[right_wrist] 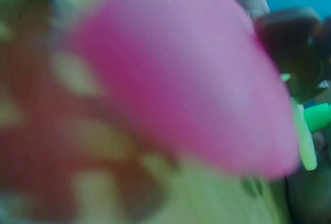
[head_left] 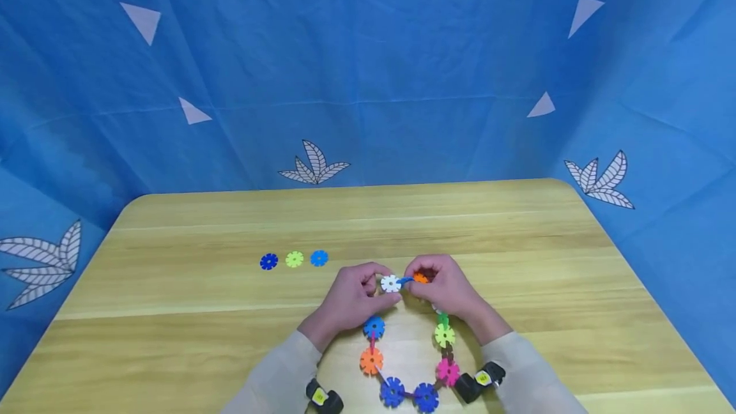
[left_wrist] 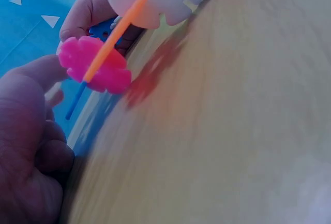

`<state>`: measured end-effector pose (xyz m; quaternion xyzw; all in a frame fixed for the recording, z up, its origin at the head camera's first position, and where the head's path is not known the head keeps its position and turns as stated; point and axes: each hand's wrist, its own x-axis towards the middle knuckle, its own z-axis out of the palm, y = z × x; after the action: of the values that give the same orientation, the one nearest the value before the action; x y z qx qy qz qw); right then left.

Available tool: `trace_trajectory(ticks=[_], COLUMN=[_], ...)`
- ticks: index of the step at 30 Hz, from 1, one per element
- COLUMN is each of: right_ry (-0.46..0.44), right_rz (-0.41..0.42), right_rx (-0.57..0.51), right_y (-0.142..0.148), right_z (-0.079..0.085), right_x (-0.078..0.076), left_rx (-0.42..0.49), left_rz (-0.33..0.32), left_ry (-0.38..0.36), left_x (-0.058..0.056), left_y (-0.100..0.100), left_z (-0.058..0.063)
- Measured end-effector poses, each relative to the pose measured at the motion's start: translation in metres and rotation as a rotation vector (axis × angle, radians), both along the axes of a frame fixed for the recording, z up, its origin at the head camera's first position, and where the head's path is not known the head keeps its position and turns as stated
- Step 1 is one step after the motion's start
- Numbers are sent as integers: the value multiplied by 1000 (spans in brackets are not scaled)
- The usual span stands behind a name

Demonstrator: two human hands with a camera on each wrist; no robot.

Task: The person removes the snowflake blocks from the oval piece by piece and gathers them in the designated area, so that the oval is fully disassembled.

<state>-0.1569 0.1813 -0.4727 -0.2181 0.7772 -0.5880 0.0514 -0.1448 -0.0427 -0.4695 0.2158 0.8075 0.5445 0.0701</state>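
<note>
A linked loop of notched plastic discs lies near the table's front, bordered by my two hands. My left hand (head_left: 355,296) pinches a white disc (head_left: 391,283) between thumb and index finger. A blue disc (head_left: 405,280), seen nearly edge-on, meets the white one; the fingertips of my right hand (head_left: 448,286) grip it. An orange disc (head_left: 421,278) shows just inside the right hand's fingers. In the left wrist view, a pink disc (left_wrist: 95,63) and a pale disc (left_wrist: 150,1) hang near the left hand. A blurred pink disc (right_wrist: 191,74) hides most of the right wrist view.
Dark blue (head_left: 268,261), yellow-green (head_left: 294,259) and light blue (head_left: 319,258) loose discs lie in a row on the wooden table (head_left: 201,286), left of the hands. A blue patterned cloth (head_left: 356,69) hangs behind. Black wrist cameras (head_left: 480,382) sit close beside the loop.
</note>
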Motion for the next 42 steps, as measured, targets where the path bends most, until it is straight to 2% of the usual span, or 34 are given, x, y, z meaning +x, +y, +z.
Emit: trace_trajectory(ticks=[5, 13, 23, 30, 36, 42], right_ry=[-25, -18, -23, 20, 4, -12], right_rz=[20, 17, -1, -74, -26, -23], right_rx=[-11, -21, -24, -52, -55, -26], right_y=[-2, -7, -7, 0, -1, -1], right_z=[0, -1, -1, -1, 0, 0], right_x=[0, 1, 3, 2, 1, 1], left_rx=[-2, 106, 102, 184, 171, 193], left_rz=[13, 29, 26, 114, 123, 193], left_ry=[-24, -101, -105, -107, -87, -59], left_x=[0, 0, 0, -1, 0, 3], left_y=[1, -3, -5, -10, -10, -14], left_z=[0, -2, -1, -3, -3, -4])
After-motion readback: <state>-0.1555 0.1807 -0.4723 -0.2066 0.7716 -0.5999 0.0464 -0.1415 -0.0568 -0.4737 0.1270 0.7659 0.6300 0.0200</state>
